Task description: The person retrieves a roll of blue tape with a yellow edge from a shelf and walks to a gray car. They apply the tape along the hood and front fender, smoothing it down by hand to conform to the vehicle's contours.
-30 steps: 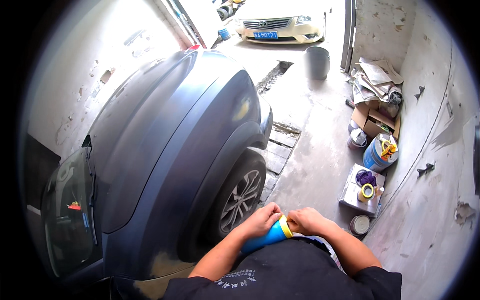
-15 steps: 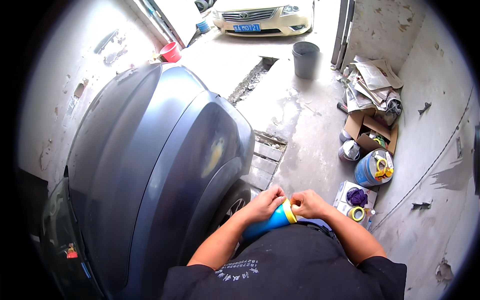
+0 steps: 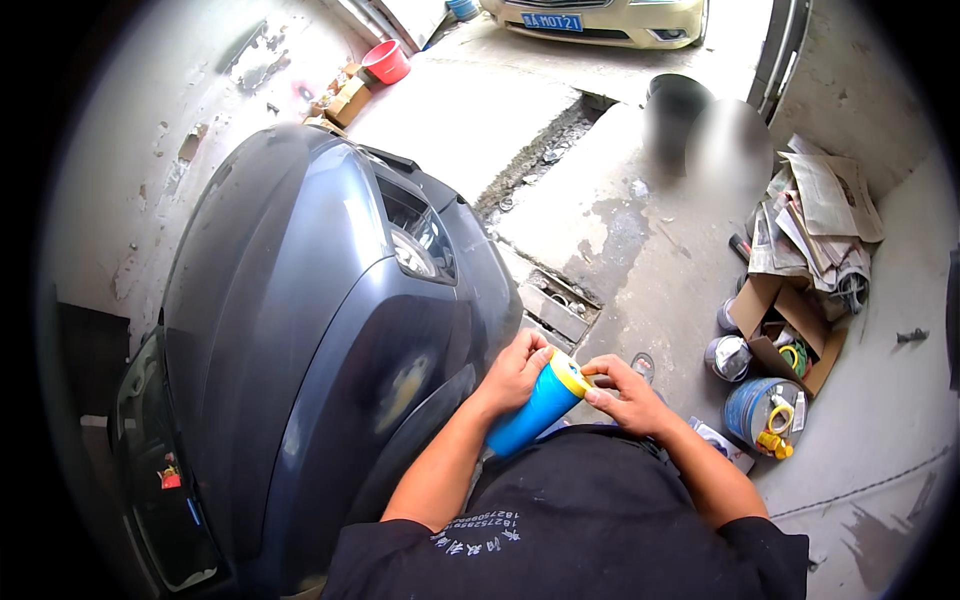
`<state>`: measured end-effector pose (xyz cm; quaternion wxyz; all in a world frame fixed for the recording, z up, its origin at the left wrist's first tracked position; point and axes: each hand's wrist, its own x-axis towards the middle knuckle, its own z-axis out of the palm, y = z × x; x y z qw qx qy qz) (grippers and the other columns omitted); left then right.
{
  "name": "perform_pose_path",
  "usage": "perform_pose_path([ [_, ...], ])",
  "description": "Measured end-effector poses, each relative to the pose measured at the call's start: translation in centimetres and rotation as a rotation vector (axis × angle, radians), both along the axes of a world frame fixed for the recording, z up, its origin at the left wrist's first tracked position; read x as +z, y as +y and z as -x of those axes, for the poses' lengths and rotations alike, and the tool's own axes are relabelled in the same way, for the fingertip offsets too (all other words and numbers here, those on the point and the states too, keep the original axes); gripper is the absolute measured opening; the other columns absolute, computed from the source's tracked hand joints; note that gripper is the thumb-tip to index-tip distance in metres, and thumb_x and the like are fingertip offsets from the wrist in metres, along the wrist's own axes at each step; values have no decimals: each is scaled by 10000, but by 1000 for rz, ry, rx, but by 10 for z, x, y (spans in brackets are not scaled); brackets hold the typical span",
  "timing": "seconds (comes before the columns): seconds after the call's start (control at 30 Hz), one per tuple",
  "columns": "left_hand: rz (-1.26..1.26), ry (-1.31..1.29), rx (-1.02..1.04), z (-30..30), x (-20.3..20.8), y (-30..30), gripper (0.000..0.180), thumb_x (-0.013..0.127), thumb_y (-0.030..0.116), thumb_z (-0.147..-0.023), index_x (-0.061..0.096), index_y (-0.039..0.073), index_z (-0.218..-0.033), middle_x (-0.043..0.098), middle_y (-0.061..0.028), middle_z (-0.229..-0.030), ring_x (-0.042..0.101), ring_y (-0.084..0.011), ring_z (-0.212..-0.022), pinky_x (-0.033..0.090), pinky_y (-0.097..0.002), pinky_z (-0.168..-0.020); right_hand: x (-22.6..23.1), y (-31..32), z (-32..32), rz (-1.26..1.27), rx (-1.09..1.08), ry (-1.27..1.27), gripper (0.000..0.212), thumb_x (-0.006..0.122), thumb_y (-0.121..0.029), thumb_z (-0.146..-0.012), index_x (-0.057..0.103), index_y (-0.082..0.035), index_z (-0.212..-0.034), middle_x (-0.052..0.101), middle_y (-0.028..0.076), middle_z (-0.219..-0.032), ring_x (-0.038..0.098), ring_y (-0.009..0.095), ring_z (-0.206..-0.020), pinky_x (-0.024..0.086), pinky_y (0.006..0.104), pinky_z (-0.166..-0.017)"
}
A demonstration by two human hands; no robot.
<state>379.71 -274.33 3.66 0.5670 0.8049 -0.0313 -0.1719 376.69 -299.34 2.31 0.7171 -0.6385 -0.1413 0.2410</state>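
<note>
A blue roll of masking film with a yellow tape band round its upper end is held slantwise in front of my waist. My left hand is closed round its side, just below the band. At the band's right edge, the thumb and fingers of my right hand pinch the yellow tape. Left of both hands stands a dark blue-grey car; its fender has a pale, yellowish sanded patch.
Along the right wall are newspapers, an open cardboard box and a blue drum bearing tape rolls. A blurred dark bucket stands near a floor trench. Farther back are a red tub and a cream car.
The view has shifted, bringing the dark car's headlight opening into sight. The roll's yellow end has tipped up toward view, and my right fingers are less bunched at its edge.
</note>
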Motion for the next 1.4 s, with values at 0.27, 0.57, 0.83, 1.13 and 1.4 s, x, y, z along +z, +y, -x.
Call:
perform_pose_path([
  [0.27, 51, 35, 276, -72, 2, -27, 150, 547, 173, -1053, 538, 24, -1046, 610, -54, -911, 567, -107, -864, 492, -295, -772, 15, -4, -128, 84, 194, -244, 583, 728, -304, -941, 501, -25, -1400, 564, 219, -1280, 556, 341, -1216, 453, 423, -1034],
  [0.57, 156, 16, 460, -144, -29, -7, 140, 560, 153, -1044, 524, 20, -1027, 592, -39, -887, 553, -92, -826, 480, -287, -731, 4, 32, -228, 161, 296, -43, 611, 755, -260, -915, 504, -16, -1416, 571, 216, -1243, 627, 285, -1131, 514, 389, -969],
  [0.83, -99, -183, 665, -204, -15, 9, 166, 596, 186, -1010, 550, 26, -1007, 643, -144, -832, 645, -277, -769, 506, -392, -723, 29, 63, -317, 414, 424, -295, 613, 744, -279, -905, 517, -16, -1410, 571, 233, -1263, 585, 352, -1158, 512, 412, -956],
  [1.13, -114, -225, 1017, -238, -59, -6, 161, 597, 171, -1023, 553, 19, -1054, 638, -64, -912, 607, -135, -812, 508, -320, -739, 6, 91, -429, 336, 744, -767, 572, 738, -216, -884, 528, 40, -1351, 665, 226, -1145, 559, 411, -1181, 472, 444, -1012],
  [1.4, 6, -122, 1667, -283, -68, -89, 225, 587, 235, -1038, 557, 14, -1067, 623, -67, -895, 579, -137, -815, 498, -319, -753, 11, 122, -523, 261, 1162, -1090, 497, 708, -298, -891, 580, -61, -1308, 695, 135, -1096, 574, 333, -1127, 421, 499, -1005],
])
